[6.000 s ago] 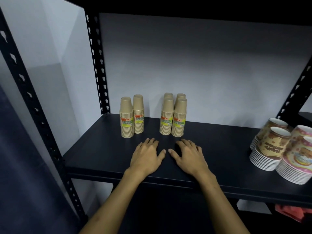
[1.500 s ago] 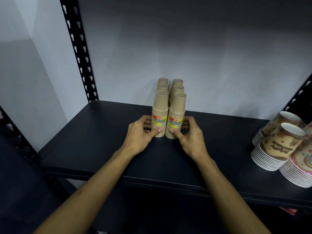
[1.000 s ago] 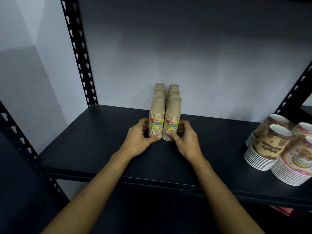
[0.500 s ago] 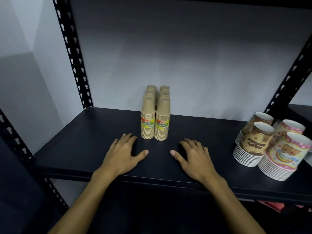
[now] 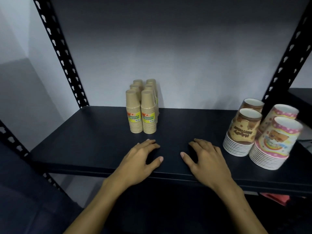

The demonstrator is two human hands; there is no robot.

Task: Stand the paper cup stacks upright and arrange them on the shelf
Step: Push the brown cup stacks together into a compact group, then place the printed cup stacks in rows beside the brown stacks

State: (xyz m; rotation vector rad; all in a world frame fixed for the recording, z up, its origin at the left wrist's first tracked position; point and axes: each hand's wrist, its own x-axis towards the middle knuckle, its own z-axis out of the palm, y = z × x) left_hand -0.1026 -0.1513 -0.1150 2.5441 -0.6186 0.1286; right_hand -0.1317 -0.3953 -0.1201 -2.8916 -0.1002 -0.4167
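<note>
Several brown paper cup stacks [image 5: 141,112] with yellow labels stand upright, packed in two tight rows that run toward the back wall on the black shelf [image 5: 94,132]. My left hand [image 5: 141,159] rests palm down on the shelf in front of them, fingers relaxed, holding nothing. My right hand [image 5: 205,159] lies flat beside it to the right, also empty. Both hands are a short way clear of the stacks.
At the right end of the shelf, stacks of printed cups lean back: brown bear-print ones [image 5: 243,132] and pink-rimmed ones [image 5: 276,142]. Black perforated posts stand at the back left [image 5: 64,61] and back right [image 5: 285,59]. A red item [image 5: 275,198] shows below the shelf.
Both hands have let go of the front brown stacks and drawn back to the shelf's front, then slid a little to the right. The six stacks stay grouped.
</note>
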